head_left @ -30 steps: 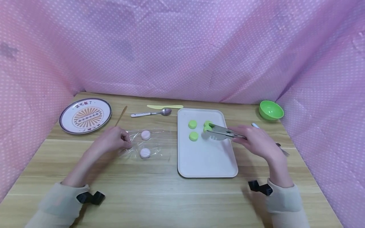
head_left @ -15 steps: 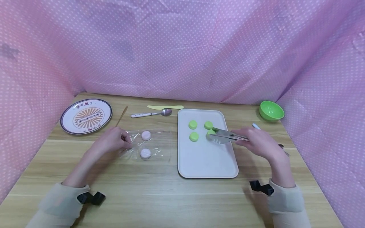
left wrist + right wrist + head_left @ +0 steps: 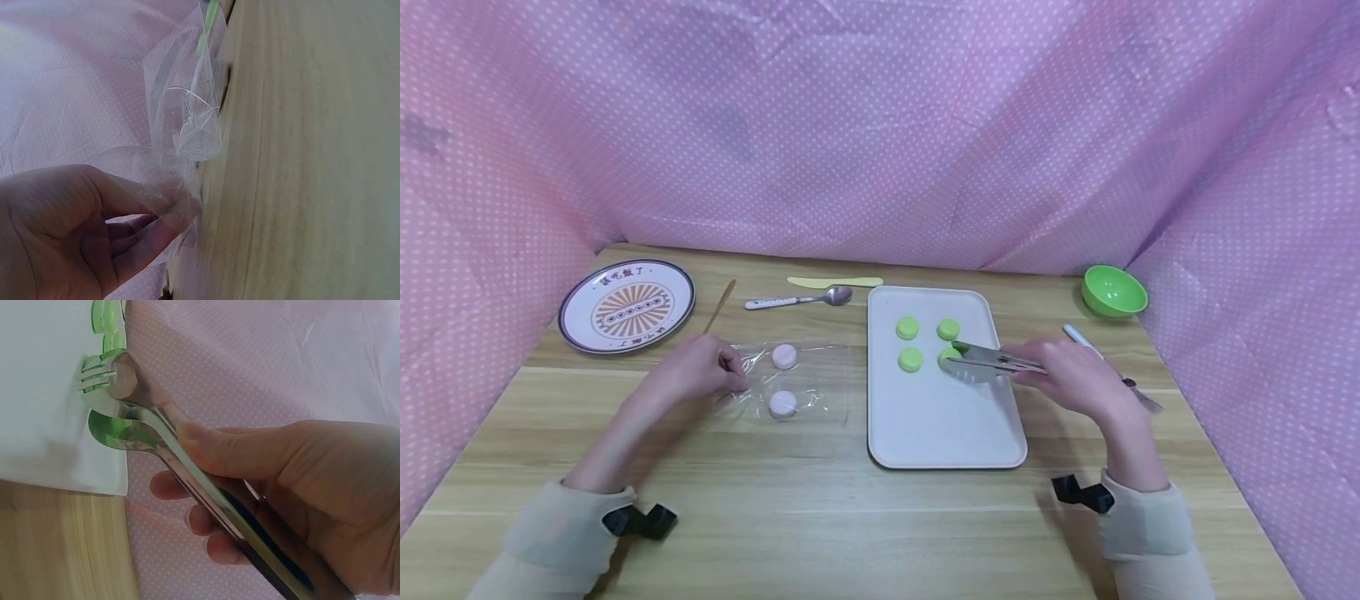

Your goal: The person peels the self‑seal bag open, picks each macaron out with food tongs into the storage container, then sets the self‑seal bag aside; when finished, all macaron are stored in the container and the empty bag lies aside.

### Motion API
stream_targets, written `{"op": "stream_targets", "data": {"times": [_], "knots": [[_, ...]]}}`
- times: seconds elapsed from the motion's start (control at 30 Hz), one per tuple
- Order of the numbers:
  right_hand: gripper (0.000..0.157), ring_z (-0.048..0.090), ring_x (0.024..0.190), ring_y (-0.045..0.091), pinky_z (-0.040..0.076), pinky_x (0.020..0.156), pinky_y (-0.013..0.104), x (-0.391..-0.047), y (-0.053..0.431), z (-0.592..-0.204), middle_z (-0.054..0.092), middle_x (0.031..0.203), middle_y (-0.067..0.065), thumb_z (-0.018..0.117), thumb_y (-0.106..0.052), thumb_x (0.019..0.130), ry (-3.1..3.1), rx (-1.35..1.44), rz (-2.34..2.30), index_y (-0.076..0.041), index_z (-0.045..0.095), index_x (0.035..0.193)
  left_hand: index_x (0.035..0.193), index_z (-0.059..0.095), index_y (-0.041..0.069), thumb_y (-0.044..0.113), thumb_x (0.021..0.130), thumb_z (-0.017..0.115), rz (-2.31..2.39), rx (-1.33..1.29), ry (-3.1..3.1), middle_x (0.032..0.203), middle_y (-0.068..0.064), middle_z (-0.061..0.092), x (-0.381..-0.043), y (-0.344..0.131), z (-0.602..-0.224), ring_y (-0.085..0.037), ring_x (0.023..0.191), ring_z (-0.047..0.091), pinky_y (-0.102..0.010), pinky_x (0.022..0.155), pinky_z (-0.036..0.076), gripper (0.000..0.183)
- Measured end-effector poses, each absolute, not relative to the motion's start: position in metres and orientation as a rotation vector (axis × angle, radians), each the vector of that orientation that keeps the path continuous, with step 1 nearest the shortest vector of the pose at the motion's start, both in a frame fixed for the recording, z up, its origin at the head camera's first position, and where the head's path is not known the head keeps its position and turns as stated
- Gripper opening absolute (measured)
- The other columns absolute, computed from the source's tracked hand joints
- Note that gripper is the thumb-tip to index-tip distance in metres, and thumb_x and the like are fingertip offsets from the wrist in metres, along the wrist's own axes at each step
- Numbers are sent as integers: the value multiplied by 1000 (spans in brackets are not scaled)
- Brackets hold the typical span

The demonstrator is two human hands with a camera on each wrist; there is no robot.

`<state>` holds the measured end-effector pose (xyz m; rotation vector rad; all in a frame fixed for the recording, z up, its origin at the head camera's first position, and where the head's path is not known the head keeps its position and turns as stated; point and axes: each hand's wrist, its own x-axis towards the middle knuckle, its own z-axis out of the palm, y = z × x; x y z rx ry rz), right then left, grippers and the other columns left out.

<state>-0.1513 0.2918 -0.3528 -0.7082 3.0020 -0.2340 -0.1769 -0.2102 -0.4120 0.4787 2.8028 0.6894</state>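
Note:
My right hand (image 3: 1070, 372) grips metal tongs (image 3: 1000, 362), whose ends are at the near-right green macaron (image 3: 947, 358) on a white tray (image 3: 940, 425). In the right wrist view the thumb presses one arm of the tongs (image 3: 212, 500) while the fingers curl round the other; one end is slotted like a fork. Three more green macarons (image 3: 907, 327) lie on the tray, forming a square with it. On the left, my left hand (image 3: 700, 367) pinches the end of a clear plastic bag (image 3: 181, 119). Two pale pink macarons (image 3: 784, 357) lie within the bag's outline.
A patterned plate (image 3: 632, 307) sits at the back left beside a thin brown stick (image 3: 721, 304). Behind the bag are a spoon (image 3: 797, 300) and a yellow knife (image 3: 835, 282). A green bowl (image 3: 1114, 292) stands back right, with a fork (image 3: 1142, 398) beyond my right hand.
The tongs have moved the near-right green macaron toward me, away from the far-right one, then slightly left. My left hand and the bag stay put.

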Motion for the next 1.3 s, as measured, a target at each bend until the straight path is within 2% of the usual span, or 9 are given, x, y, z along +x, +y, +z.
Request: {"op": "stream_targets", "data": {"times": [0.27, 0.43, 0.73, 0.97, 1.3], "knots": [[37, 67, 96, 19, 47, 88, 47, -151, 292, -352, 71, 105, 0, 69, -26, 84, 3003, -686, -214, -19, 65, 120, 66, 69, 25, 24, 74, 76, 686, 476, 2799, 63, 11, 63, -177, -211, -410, -8, 61, 50, -26, 64, 38, 10], [38, 66, 101, 22, 46, 91, 49, -150, 292, -351, 70, 110, 3, 68, -26, 85, 2984, -666, -226, -17, 64, 121, 67, 69, 25, 26, 73, 76, 683, 475, 2795, 65, 11, 64, -178, -211, -411, -8, 63, 51, -27, 65, 39, 10], [37, 67, 98, 22, 46, 90, 50, -151, 293, -352, 71, 106, 3, 68, -25, 85, 2990, -666, -229, -17, 64, 120, 66, 69, 27, 26, 73, 76, 667, 473, 2804, 65, 11, 64, -177, -211, -412, -8, 64, 52, -28, 68, 39, 10], [33, 67, 88, 14, 49, 81, 43, -151, 292, -351, 71, 96, -5, 69, -27, 84, 2995, -669, -185, -23, 66, 116, 66, 69, 27, 25, 73, 76, 670, 471, 2802, 67, 11, 65, -178, -211, -412, -8, 65, 52, -28, 69, 40, 10], [35, 67, 91, 17, 50, 80, 44, -151, 292, -352, 71, 99, -2, 69, -26, 84, 2990, -672, -207, -21, 65, 118, 66, 69, 27, 24, 74, 75, 668, 475, 2807, 65, 11, 64, -177, -211, -411, -8, 64, 52, -28, 69, 39, 11]]}}
